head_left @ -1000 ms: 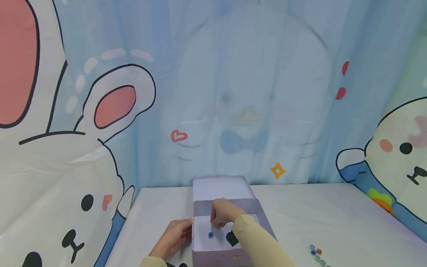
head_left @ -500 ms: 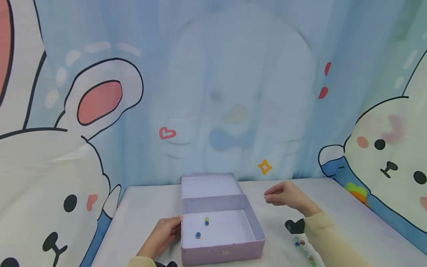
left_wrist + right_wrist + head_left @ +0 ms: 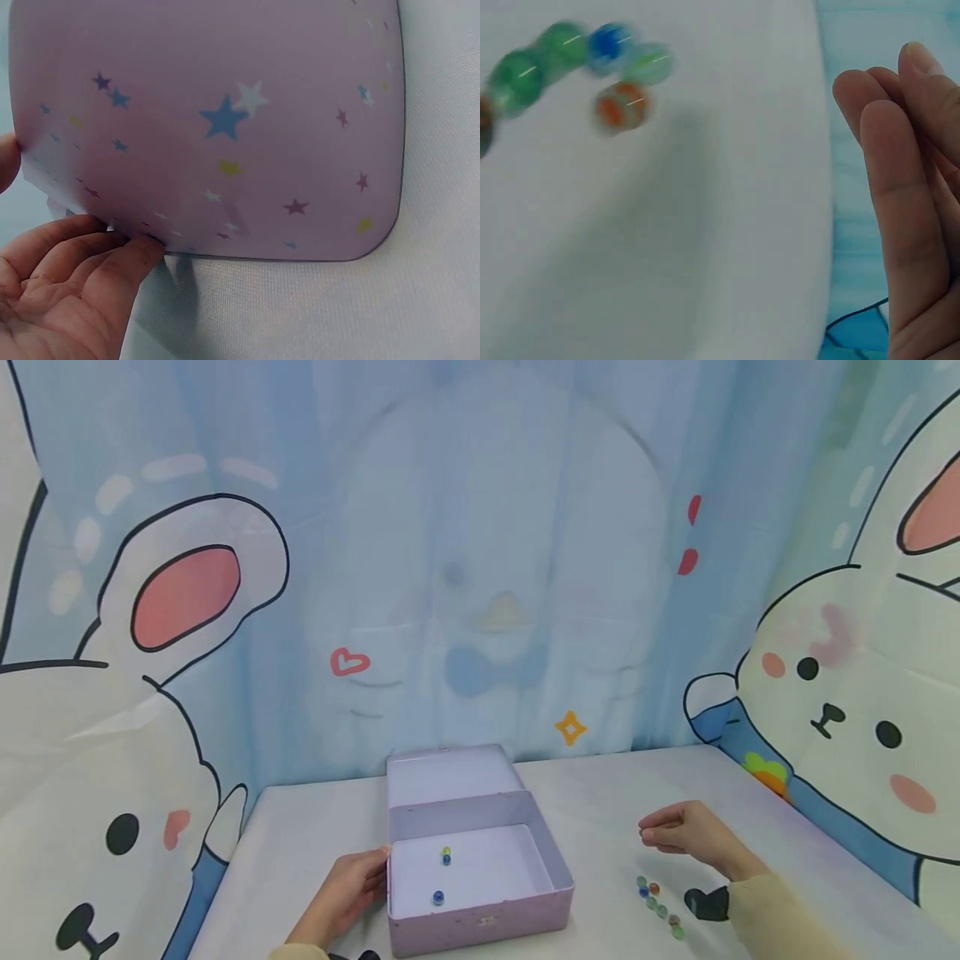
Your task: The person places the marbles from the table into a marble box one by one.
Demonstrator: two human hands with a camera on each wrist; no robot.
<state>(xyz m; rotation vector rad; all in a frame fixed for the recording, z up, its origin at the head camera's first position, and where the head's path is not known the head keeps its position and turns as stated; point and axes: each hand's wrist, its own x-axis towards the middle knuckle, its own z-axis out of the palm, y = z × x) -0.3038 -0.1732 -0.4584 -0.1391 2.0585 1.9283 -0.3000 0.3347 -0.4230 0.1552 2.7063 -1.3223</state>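
Box (image 3: pixel 483 927) touching L fingers (image 3: pixel 124 274): smooth, looks like painted metal w/ low sheen; inside, to their R, smooth too. Marbles (image 3: pixel 651 902) nr R fingers (image 3: pixel 900 187): clear glass, v. glossy, w/ bright highlights. Table cover (image 3: pixel 300 307) below both: matt cloth, fine woven texture. Backdrop (image 3: pixel 480 527) beyond fingers: fabric or plastic, can't tell, soft sheen, lightly creased. Sleeves (image 3: pixel 791 918) behind fingers: matt cloth.

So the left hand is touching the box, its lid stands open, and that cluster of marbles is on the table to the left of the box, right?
Not quite: in the head view, the cluster of marbles is on the table to the right of the box. The rest stands.
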